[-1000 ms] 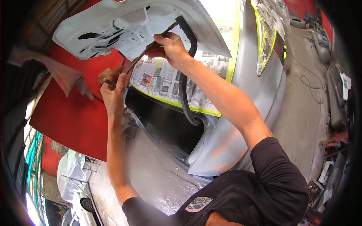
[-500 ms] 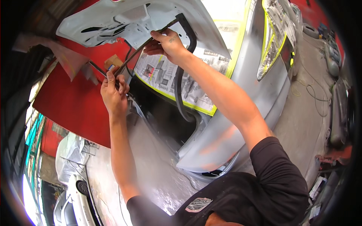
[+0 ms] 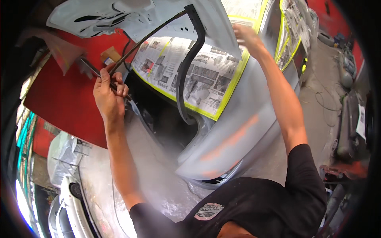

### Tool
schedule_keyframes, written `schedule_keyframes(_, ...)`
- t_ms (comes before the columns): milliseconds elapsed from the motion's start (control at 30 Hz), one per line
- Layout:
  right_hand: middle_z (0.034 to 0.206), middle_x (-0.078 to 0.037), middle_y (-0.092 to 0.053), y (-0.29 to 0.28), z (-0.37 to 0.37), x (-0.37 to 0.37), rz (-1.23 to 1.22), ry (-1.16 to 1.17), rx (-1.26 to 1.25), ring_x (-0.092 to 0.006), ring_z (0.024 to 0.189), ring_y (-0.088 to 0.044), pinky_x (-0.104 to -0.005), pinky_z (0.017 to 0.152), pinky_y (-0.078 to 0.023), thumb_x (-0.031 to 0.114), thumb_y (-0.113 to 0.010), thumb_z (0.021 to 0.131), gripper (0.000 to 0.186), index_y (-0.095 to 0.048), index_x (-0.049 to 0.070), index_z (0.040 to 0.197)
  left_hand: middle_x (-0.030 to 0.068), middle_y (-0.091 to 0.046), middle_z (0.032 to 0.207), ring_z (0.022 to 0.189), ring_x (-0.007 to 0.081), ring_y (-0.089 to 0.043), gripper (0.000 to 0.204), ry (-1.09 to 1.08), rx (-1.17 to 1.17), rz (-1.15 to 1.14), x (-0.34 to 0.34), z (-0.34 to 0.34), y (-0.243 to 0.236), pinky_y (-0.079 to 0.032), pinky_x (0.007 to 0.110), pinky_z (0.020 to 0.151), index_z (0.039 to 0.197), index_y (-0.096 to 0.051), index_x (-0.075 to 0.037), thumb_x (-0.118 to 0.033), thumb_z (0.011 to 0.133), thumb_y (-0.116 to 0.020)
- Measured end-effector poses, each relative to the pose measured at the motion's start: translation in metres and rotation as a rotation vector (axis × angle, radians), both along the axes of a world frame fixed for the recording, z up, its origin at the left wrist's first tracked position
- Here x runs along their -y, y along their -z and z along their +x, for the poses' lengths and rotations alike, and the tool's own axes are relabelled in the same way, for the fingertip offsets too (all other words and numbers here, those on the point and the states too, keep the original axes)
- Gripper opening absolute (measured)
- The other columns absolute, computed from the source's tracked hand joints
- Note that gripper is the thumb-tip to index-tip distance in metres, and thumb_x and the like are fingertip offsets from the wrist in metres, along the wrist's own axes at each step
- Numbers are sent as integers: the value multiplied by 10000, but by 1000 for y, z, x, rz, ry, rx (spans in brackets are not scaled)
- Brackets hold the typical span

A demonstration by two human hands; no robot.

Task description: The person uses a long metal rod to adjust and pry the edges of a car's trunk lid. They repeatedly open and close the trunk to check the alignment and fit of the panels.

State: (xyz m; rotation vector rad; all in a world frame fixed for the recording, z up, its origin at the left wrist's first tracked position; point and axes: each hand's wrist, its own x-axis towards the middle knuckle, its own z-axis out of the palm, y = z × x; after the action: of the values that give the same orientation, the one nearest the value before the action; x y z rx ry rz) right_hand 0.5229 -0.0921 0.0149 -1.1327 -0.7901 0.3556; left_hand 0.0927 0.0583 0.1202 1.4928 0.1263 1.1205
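My left hand point(image 3: 109, 94) is closed around a thin dark rod point(image 3: 147, 36) beside the car's boot opening. The rod slants up to the top of a curved black hinge arm point(image 3: 183, 73) on the underside of the raised pale boot lid point(image 3: 217, 29). A second dark bar point(image 3: 90, 66) crosses by my left fingers; whether I grip it too, I cannot tell. My right hand point(image 3: 248, 39) is off the rod, at the lid's right edge. Its fingers are smeared by motion, and whether they touch the lid is unclear.
Newspaper point(image 3: 206, 79) edged with yellow-green tape covers the rear window. The grey rear body panel point(image 3: 238, 137) has an orange patch. A red panel point(image 3: 65, 103) stands to the left, with a white car point(image 3: 75, 210) below it. Car parts point(image 3: 347, 131) lie along the right.
My right hand has let go of the rod and moved right to the lid's edge. My left hand keeps hold of the rod. The view has shifted slightly.
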Motion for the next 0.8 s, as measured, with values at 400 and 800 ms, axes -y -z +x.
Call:
schedule_keyframes(400, 758, -90, -623, 20, 3, -60, -546, -522, -62, -99, 512, -522, -236, 448, -427, 386, -551, 1008, 421, -587, 18, 1209, 71, -556, 766, 515, 103, -431, 402, -137, 30, -33, -1, 9, 6, -372, 261, 497, 1179, -573, 23, -356, 1055, -524)
schedule_keyframes(800, 559, 19, -390, 31, 7, -64, -391, -693, -378, -94, 388, -307, -283, 357, -199, 410, -528, 988, 331, -504, 147, 787, 59, -525, 769, 549, 105, -410, 302, -491, 42, -32, 15, 28, 19, -353, 257, 506, 1095, -545, -7, -306, 1057, -526)
